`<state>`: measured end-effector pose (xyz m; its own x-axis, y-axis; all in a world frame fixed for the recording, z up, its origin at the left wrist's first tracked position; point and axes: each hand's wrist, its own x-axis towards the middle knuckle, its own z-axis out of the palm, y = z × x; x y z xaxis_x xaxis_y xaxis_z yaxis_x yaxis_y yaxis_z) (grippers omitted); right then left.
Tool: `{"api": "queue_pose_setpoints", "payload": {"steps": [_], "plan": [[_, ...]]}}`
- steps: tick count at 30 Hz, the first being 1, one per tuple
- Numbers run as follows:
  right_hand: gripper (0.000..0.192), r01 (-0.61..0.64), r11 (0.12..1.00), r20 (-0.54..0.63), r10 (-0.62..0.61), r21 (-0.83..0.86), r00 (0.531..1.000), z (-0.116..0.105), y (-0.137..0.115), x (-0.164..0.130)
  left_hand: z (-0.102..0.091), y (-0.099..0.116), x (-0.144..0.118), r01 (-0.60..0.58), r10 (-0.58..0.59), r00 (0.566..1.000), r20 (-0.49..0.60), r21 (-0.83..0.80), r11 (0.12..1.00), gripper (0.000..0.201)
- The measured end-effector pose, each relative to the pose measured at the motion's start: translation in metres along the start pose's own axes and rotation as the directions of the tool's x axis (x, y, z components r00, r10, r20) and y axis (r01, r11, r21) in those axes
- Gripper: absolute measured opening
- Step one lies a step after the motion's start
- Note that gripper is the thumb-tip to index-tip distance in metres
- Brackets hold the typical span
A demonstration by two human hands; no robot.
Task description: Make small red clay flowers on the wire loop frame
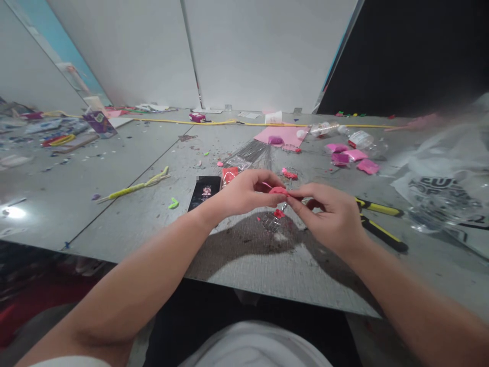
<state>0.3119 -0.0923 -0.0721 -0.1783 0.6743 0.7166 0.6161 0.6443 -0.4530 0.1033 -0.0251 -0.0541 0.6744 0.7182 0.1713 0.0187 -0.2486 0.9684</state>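
left hand (pixel 250 191) and right hand (pixel 331 211) are pinching a small coral-red lump (pixel 278 191); it is showing a rounded top.

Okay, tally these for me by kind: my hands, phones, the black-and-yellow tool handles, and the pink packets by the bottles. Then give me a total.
Hands: 2 (left hand, right hand)
Phone: 1
Tool handles: 2
Pink packets: 4 visible
Total: 9

A pale, creased top (pixel 254 349) with a short white sleeve (pixel 71 362) leaves forearms (pixel 164 265) and hands (pixel 244 193) bare.
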Motion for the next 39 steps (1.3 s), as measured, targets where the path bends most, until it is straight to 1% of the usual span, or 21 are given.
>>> {"api": "queue_pose_setpoints", "payload": {"steps": [4, 6, 8, 11, 13, 14, 15, 17, 18, 19, 22, 25, 28, 30, 32, 33, 34, 35, 36, 37, 39], "plan": [[0.008, -0.023, 0.999, 0.062, 0.025, -0.034, 0.998, -0.001, -0.001, 0.001, 0.001, 0.0, 0.0, -0.005, 0.006, 1.0, -0.01, 0.054, 0.999, 0.023], [0.007, -0.074, 0.996, 0.091, 0.077, -0.039, 0.993, -0.001, -0.002, 0.001, 0.002, 0.0, 0.0, -0.02, 0.021, 1.0, -0.01, 0.096, 0.995, 0.021], [0.006, -0.167, 0.986, 0.097, 0.168, -0.016, 0.981, -0.001, -0.003, 0.001, 0.001, 0.0, 0.0, -0.025, 0.027, 1.0, -0.015, 0.12, 0.992, 0.019], [0.005, -0.328, 0.938, 0.009, 0.329, 0.113, 0.944, -0.003, 0.0, 0.002, -0.005, -0.001, 0.002, -0.007, 0.012, 0.999, -0.032, 0.149, 0.989, 0.015], [0.006, -0.367, 0.903, -0.086, 0.393, 0.221, 0.915, -0.004, 0.002, 0.004, -0.012, -0.005, 0.004, -0.009, 0.026, 0.997, -0.068, 0.251, 0.968, 0.016], [0.008, -0.367, 0.894, -0.124, 0.407, 0.259, 0.905, -0.004, 0.004, 0.004, -0.016, -0.007, 0.006, -0.013, 0.048, 0.995, -0.088, 0.365, 0.931, 0.018], [0.01, -0.363, 0.89, -0.148, 0.412, 0.277, 0.899, -0.004, 0.005, 0.005, -0.02, -0.009, 0.007, -0.015, 0.075, 0.992, -0.102, 0.499, 0.866, 0.02], [0.012, -0.369, 0.89, -0.142, 0.415, 0.267, 0.899, -0.004, 0.006, 0.007, -0.029, -0.015, 0.009, 0.004, 0.109, 0.989, -0.102, 0.748, 0.663, 0.023], [0.011, -0.378, 0.891, -0.125, 0.417, 0.252, 0.9, -0.004, 0.006, 0.007, -0.032, -0.018, 0.009, 0.019, 0.104, 0.99, -0.096, 0.814, 0.581, 0.023], [0.011, -0.387, 0.89, -0.113, 0.422, 0.241, 0.899, -0.004, 0.006, 0.007, -0.035, -0.021, 0.01, 0.031, 0.086, 0.992, -0.089, 0.852, 0.523, 0.021], [0.018, -0.418, 0.883, -0.093, 0.444, 0.215, 0.891, -0.004, 0.007, 0.007, -0.041, -0.031, 0.01, 0.061, 0.039, 0.995, -0.089, 0.881, 0.468, 0.015], [0.014, -0.43, 0.883, -0.052, 0.446, 0.187, 0.893, -0.003, 0.009, 0.006, -0.041, -0.037, 0.011, 0.083, 0.049, 0.992, -0.115, 0.896, 0.436, 0.017], [0.014, -0.411, 0.892, -0.03, 0.424, 0.19, 0.905, -0.002, 0.01, 0.005, -0.034, -0.034, 0.011, 0.109, 0.113, 0.977, -0.178, 0.885, 0.453, 0.03], [0.016, -0.395, 0.9, -0.035, 0.408, 0.187, 0.913, -0.002, 0.009, 0.004, -0.024, -0.028, 0.01, 0.113, 0.169, 0.961, -0.22, 0.865, 0.488, 0.029], [0.016, -0.361, 0.919, -0.051, 0.372, 0.159, 0.927, -0.003, 0.006, 0.002, -0.009, -0.022, 0.009, 0.087, 0.223, 0.941, -0.254, 0.82, 0.566, 0.021], [0.014, -0.342, 0.929, -0.059, 0.352, 0.139, 0.934, -0.004, 0.005, 0.001, 0.0, -0.02, 0.008, 0.033, 0.246, 0.929, -0.277, 0.723, 0.69, 0.017], [0.012, -0.323, 0.939, -0.072, 0.332, 0.118, 0.94, -0.005, 0.002, -0.001, 0.008, -0.018, 0.007, -0.011, 0.237, 0.926, -0.295, 0.604, 0.797, 0.013], [0.01, -0.305, 0.948, -0.085, 0.313, 0.094, 0.946, -0.006, 0.0, -0.002, 0.016, -0.017, 0.006, -0.033, 0.192, 0.938, -0.287, 0.477, 0.878, 0.012], [0.009, -0.284, 0.956, -0.096, 0.29, 0.068, 0.952, -0.007, -0.002, -0.002, 0.022, -0.016, 0.005, -0.033, 0.132, 0.956, -0.263, 0.35, 0.936, 0.013], [0.008, -0.253, 0.966, -0.102, 0.257, 0.044, 0.961, -0.009, -0.004, -0.003, 0.028, -0.016, 0.003, -0.015, 0.073, 0.97, -0.234, 0.241, 0.97, 0.014], [0.003, -0.143, 0.99, -0.095, 0.143, 0.005, 0.985, -0.01, -0.007, -0.002, 0.033, -0.015, 0.001, 0.049, -0.037, 0.984, -0.176, 0.063, 0.997, 0.016]]}}
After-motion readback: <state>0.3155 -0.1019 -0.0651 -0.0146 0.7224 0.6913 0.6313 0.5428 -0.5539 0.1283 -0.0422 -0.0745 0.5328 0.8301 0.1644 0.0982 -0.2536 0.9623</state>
